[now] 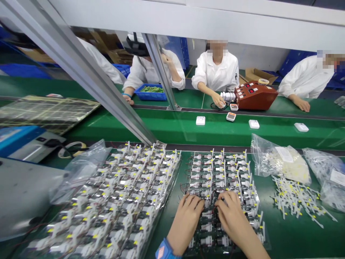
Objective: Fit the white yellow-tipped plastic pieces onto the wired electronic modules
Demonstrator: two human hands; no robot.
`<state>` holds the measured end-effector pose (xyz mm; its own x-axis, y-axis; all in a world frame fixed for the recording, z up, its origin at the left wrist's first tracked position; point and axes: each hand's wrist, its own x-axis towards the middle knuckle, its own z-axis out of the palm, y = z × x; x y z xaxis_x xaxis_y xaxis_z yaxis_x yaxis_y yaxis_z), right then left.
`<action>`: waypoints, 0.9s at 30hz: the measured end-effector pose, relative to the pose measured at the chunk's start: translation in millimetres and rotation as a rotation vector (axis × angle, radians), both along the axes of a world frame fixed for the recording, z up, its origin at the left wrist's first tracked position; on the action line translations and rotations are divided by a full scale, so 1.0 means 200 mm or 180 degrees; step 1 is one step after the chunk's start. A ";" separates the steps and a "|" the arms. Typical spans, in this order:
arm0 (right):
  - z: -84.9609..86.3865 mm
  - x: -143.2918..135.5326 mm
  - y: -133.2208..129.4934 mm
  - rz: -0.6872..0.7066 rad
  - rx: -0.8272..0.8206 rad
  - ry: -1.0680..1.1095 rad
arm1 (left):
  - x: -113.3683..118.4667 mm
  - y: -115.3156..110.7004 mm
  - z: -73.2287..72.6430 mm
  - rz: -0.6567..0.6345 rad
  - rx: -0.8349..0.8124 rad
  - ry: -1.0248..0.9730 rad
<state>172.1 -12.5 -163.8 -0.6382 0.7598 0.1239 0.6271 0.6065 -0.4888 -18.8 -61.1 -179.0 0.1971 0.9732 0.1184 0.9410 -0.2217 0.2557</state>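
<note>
My left hand (187, 212) rests over the left side of a clear plastic tray (183, 186), its fingers bent together at the small parts there. On the same tray, my right hand (231, 212) is closed, with thumb and index finger drawn together. Whatever either hand grips is hidden under the fingertips. Rows of small motor-like parts (207, 227) with silver bodies, white plastic ends and thin wires fill the tray. White strips (224, 172) with yellow bits stand among them. A blue band (165, 249) is around my left wrist.
A larger tray of similar parts (121, 201) lies left. Right are loose white-and-yellow strips (295, 196) and plastic bags (281, 162). A metal post (107, 82) slants ahead. White devices (200, 120) sit on the green belt (178, 124); co-workers sit beyond, near a brown machine (254, 97).
</note>
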 end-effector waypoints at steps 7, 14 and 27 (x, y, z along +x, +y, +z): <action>0.00 -0.01 0.01 0.0001 0.0072 -0.0062 | -0.03 0.03 0.01 -0.0086 -0.0054 -0.0094; -0.04 -0.04 0.01 0.0035 0.0204 -0.0107 | -0.13 -0.01 0.02 0.0334 0.0017 -0.0189; -0.02 -0.03 0.00 0.0077 0.0207 -0.0074 | -0.09 -0.06 0.06 0.0066 -0.0147 -0.0308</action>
